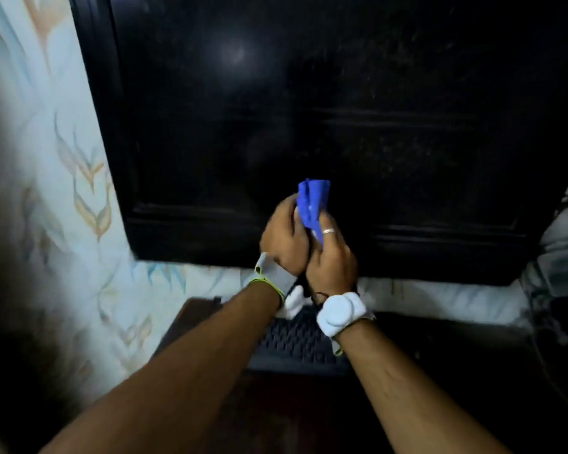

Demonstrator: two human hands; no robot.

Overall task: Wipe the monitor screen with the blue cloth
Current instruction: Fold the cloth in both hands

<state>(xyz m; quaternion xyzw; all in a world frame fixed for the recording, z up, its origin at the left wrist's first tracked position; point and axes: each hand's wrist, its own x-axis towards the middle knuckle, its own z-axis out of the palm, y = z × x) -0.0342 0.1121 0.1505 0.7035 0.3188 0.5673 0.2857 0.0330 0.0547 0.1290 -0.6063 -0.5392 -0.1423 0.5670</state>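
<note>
A large black monitor (325, 103) fills the upper part of the view, its dark screen dusty and streaked. A bunched blue cloth (310, 203) sticks up between both hands in front of the screen's lower edge. My left hand (284, 239) is closed around the cloth's left side. My right hand (332, 257), with a ring on one finger, grips the cloth from the right. The two hands touch each other. Whether the cloth touches the screen cannot be told.
A dark keyboard (295, 345) lies below the hands on a brown desk (191, 322). A pale leaf-patterned wall (40, 158) runs along the left. Grey fabric (564, 244) hangs at the right edge. Both wrists carry white bands.
</note>
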